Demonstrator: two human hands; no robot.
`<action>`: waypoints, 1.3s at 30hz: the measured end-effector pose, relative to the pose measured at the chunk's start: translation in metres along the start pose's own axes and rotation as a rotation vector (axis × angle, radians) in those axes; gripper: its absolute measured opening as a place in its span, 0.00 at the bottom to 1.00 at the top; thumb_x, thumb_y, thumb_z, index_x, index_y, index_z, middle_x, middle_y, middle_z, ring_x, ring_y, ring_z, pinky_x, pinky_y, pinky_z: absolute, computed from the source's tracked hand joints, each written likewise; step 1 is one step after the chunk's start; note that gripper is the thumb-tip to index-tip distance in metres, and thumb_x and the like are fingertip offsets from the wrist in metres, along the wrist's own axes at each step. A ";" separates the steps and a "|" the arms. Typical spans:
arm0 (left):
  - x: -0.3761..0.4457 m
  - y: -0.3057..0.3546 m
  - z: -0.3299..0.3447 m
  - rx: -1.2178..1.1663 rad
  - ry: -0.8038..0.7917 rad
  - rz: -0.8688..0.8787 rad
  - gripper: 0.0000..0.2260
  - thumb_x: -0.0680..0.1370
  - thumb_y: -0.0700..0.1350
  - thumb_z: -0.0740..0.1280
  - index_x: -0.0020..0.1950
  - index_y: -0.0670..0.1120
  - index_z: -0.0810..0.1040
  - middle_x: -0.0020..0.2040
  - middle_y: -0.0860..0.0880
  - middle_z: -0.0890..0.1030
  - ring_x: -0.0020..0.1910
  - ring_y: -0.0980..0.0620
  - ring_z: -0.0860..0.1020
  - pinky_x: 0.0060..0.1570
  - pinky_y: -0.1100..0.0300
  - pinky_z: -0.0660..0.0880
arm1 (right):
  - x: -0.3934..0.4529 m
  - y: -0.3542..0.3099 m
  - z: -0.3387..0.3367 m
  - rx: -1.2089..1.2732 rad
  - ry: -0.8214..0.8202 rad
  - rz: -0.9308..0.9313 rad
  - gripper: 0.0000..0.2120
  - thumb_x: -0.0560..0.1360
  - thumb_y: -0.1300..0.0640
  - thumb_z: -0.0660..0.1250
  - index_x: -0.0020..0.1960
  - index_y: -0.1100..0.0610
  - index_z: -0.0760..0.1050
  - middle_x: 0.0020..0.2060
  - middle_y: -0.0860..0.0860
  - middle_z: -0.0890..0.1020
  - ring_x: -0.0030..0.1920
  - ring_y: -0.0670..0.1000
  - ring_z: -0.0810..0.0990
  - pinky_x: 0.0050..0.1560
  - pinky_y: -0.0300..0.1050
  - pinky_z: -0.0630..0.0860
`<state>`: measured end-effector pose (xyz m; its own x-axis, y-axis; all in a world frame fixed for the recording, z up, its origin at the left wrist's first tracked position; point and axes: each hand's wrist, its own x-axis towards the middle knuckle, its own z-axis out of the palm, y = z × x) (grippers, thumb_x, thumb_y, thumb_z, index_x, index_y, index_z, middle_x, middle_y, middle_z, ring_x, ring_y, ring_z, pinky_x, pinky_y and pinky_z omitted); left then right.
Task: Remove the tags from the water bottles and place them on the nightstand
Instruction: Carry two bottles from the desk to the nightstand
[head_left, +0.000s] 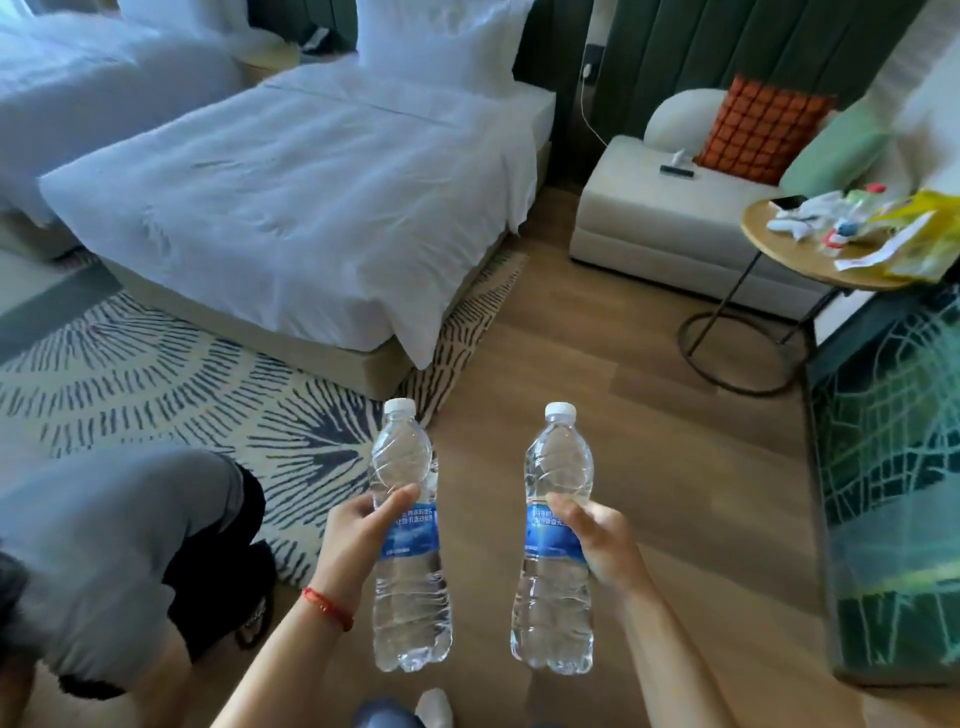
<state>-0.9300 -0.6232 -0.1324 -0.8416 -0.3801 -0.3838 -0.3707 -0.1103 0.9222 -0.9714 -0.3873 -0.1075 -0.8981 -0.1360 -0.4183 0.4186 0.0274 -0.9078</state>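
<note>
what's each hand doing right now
Left hand: grips a clear plastic water bottle with a blue label, upright.
Right hand: grips a second clear blue-labelled water bottle, upright.

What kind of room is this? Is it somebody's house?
Most likely a hotel room. There are two matching beds made up in plain white linen, a small sofa with cushions, and a bottle of water in each hand.

Bottles (410, 540) (556, 540): clear ribbed glossy plastic, blue glossy labels. Floor (597, 364): smooth wood. Bed (291, 197): white matt cloth. Counter (795, 254): wood top, thin metal frame.
</note>
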 end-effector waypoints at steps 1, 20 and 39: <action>0.012 0.005 -0.007 0.005 0.009 0.002 0.17 0.67 0.50 0.75 0.34 0.36 0.79 0.27 0.47 0.80 0.27 0.50 0.78 0.26 0.63 0.74 | 0.011 -0.005 0.010 -0.007 -0.005 0.000 0.08 0.70 0.57 0.71 0.37 0.61 0.79 0.34 0.56 0.78 0.35 0.51 0.76 0.33 0.39 0.72; 0.260 0.102 -0.027 -0.020 0.212 -0.067 0.15 0.69 0.50 0.72 0.35 0.38 0.78 0.21 0.51 0.77 0.20 0.59 0.74 0.20 0.70 0.69 | 0.281 -0.113 0.105 0.025 -0.135 0.021 0.15 0.61 0.51 0.75 0.41 0.61 0.81 0.29 0.52 0.83 0.30 0.48 0.81 0.28 0.37 0.76; 0.526 0.203 -0.217 -0.108 0.281 -0.085 0.12 0.70 0.49 0.71 0.36 0.40 0.80 0.29 0.45 0.81 0.28 0.50 0.79 0.29 0.63 0.75 | 0.515 -0.205 0.378 -0.050 -0.240 0.106 0.19 0.60 0.49 0.74 0.42 0.63 0.80 0.30 0.54 0.82 0.30 0.51 0.80 0.35 0.43 0.77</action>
<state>-1.3622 -1.0448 -0.1369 -0.6626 -0.6025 -0.4449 -0.3785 -0.2433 0.8931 -1.4688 -0.8369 -0.1250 -0.7895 -0.3603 -0.4969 0.4960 0.1025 -0.8623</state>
